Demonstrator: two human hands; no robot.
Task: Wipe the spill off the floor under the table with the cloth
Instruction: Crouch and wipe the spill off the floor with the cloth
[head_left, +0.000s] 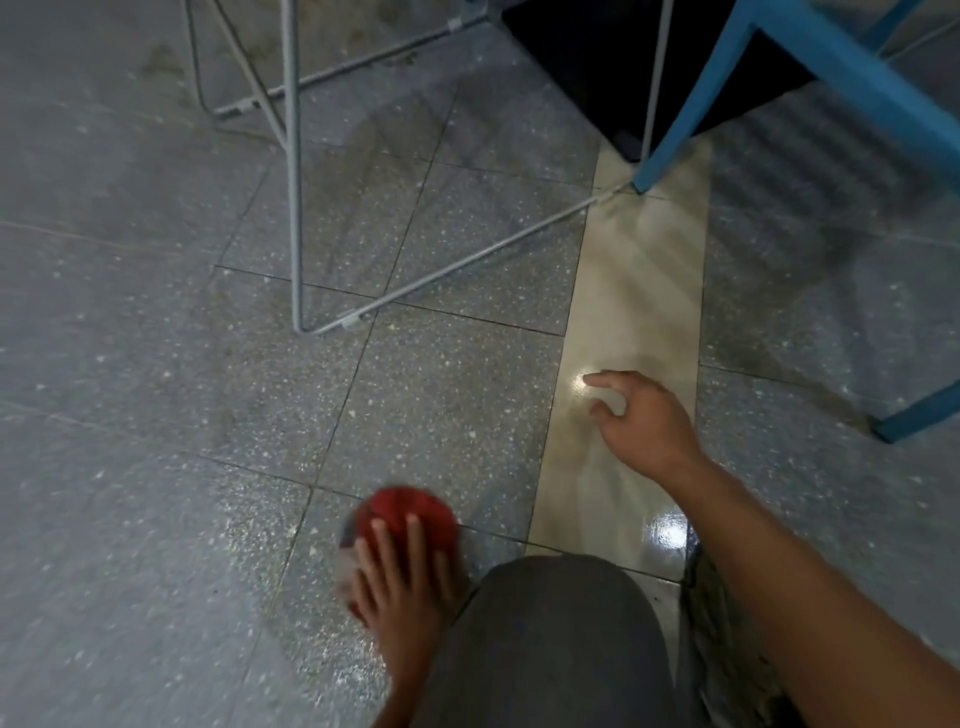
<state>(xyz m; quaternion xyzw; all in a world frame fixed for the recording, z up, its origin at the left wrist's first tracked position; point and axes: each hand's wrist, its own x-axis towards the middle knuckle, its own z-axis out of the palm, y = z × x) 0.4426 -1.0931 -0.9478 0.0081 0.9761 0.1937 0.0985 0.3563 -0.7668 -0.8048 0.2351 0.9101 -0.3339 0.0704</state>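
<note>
- Cloth (402, 512): one, red, bunched round, blurred, on the near floor (156, 415).
- Left hand (400, 582): flat fingers pressing it.
- Right hand (639, 421): loosely curled, empty, over pale strip (639, 270).

cloth (402, 514) red, bottom centre. floor (156, 364) grey speckled tiles w/ cream strip (634, 291) centre-right. frame (296, 208) pale grey, up top. blue legs (691, 98) upper right. trousers (550, 639) grey.
</note>
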